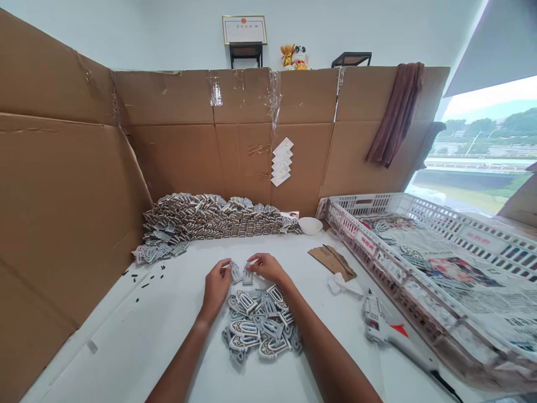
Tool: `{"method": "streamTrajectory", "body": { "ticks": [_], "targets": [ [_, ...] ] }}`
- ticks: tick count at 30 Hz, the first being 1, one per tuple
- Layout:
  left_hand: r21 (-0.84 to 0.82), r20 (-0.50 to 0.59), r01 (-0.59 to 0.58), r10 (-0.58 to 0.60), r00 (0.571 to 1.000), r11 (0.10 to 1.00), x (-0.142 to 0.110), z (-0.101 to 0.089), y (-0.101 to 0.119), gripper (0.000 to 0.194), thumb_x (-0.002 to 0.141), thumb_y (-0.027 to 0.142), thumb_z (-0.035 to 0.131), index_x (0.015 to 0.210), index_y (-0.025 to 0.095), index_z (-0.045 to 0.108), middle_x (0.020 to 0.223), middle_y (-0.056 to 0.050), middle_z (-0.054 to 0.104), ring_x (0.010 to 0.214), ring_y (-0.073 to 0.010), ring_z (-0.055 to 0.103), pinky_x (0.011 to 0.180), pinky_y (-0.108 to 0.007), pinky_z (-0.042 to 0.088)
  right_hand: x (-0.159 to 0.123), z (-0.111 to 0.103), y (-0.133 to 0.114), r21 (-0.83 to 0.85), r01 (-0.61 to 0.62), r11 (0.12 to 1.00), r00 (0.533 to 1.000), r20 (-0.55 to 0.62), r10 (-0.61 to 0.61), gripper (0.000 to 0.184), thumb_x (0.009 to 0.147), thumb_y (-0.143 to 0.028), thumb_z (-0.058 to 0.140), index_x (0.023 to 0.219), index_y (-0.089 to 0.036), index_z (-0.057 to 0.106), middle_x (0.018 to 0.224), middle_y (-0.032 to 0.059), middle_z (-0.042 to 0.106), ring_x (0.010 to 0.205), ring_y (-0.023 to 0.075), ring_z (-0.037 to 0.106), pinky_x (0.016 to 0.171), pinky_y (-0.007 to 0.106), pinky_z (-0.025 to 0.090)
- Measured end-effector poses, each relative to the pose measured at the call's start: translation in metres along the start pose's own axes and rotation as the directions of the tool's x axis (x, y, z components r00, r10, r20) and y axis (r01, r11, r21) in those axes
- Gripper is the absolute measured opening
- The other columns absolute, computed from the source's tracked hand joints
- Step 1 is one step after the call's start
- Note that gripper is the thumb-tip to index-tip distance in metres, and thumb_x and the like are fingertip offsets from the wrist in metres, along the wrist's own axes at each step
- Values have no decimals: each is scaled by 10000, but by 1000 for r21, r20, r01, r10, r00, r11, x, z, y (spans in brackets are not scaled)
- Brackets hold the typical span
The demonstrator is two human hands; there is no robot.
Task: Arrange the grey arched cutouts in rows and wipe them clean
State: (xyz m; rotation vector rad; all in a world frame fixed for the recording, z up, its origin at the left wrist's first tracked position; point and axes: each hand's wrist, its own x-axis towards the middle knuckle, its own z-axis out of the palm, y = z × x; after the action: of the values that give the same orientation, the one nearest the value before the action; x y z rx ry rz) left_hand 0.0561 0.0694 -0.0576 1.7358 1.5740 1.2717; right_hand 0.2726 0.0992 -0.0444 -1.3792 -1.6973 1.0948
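My left hand (217, 282) and my right hand (266, 267) meet above the white table (168, 347), each pinching a small grey-and-silver arched piece (236, 272) (248, 274). The two pieces stand close together, almost touching. Just below my hands lies a loose pile of similar arched pieces (260, 327), some with white rims. Both forearms rest on either side of it. Long, tightly stacked rows of these pieces (213, 217) line the back of the table.
A plastic crate (361, 235) lined with newspaper stands to the right, with a white glue gun (386, 327) before it. A white bowl (310, 225), a cardboard scrap (333, 262) and white tissue (344, 284) lie nearby. Cardboard walls (62, 184) surround the table's back and left.
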Motion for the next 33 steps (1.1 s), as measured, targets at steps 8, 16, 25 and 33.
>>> {"method": "streamTrajectory", "body": {
  "ticks": [8, 16, 25, 33],
  "targets": [
    [138, 83, -157, 147, 986, 978, -2, 3, -1, 297, 885, 392, 591, 1041, 222, 777, 1165, -106, 752, 1179, -315, 651, 1158, -535, 484, -5, -4, -4, -138, -62, 988, 996, -74, 52, 456, 751, -331, 929, 1176, -246, 790, 996, 8, 816, 902, 174, 748, 787, 245, 491],
    [223, 145, -211, 182, 973, 952, -6, -11, -3, 346, 940, 326, 543, 1179, 226, 771, 1265, -92, 748, 1265, -296, 632, 1192, -496, 479, -6, 1, -21, -298, -179, 938, 980, -140, 142, 429, 749, -498, 920, 1094, -290, 774, 1052, 30, 809, 1047, 259, 746, 837, 315, 485],
    [277, 144, -174, 138, 980, 945, -3, -18, -11, 391, 964, 223, 475, 1221, 223, 769, 1352, -69, 727, 1386, -301, 577, 1279, -531, 407, -10, 12, -31, -401, -211, 891, 972, -186, 146, 568, 736, -669, 878, 1117, -285, 705, 1267, 97, 767, 1197, 316, 703, 909, 368, 489],
    [271, 154, -175, 137, 979, 947, -4, -15, -10, 373, 983, 240, 471, 1218, 241, 761, 1370, -53, 719, 1388, -285, 579, 1281, -519, 407, -10, 11, -30, -412, -210, 887, 973, -178, 147, 540, 763, -657, 855, 1125, -284, 705, 1249, 91, 774, 1190, 313, 709, 900, 362, 488]
  ]
}}
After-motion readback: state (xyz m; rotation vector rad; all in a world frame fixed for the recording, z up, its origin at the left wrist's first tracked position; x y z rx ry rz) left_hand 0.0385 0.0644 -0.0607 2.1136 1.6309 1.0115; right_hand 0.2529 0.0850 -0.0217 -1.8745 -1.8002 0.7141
